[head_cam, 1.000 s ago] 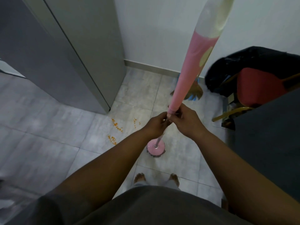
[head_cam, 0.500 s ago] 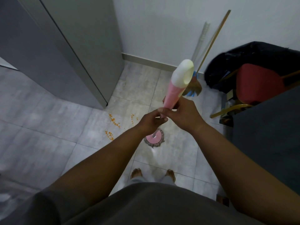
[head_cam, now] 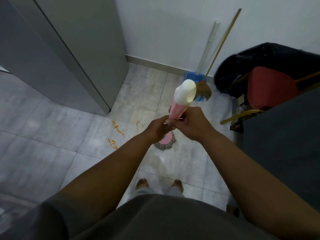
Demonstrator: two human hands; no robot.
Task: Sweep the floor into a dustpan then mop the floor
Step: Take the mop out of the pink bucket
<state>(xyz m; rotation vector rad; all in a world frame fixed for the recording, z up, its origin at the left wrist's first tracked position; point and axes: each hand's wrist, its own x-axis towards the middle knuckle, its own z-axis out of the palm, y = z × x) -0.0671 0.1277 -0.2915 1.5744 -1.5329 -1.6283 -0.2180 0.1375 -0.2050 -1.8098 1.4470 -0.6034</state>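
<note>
A mop is held upright in front of the person, its pink handle (head_cam: 178,110) topped by a white cap (head_cam: 185,92) and tilted slightly away from the camera. The handle is grasped by both hands close together at the lower end of the pink section: the left hand (head_cam: 158,129) is curled against it from the left with fingertips pinching the shaft, and the right hand (head_cam: 192,122) is wrapped round it from the right, so that the two hands touch. The round mop head (head_cam: 165,142), pink on top with a grey fringe, is rested on the grey tiled floor (head_cam: 52,135) just beyond the bare feet (head_cam: 142,183). Orange crumbs (head_cam: 118,130) are scattered on the tiles to the left of the mop head, near the corner of a tall grey cabinet (head_cam: 69,49). A broom (head_cam: 204,91) with a thin wooden stick and a blue dustpan (head_cam: 190,77) with a long pale handle are leaned against the white wall behind the mop. To the right of them, a black bag (head_cam: 259,58) and a red chair (head_cam: 270,87) are seen.
</note>
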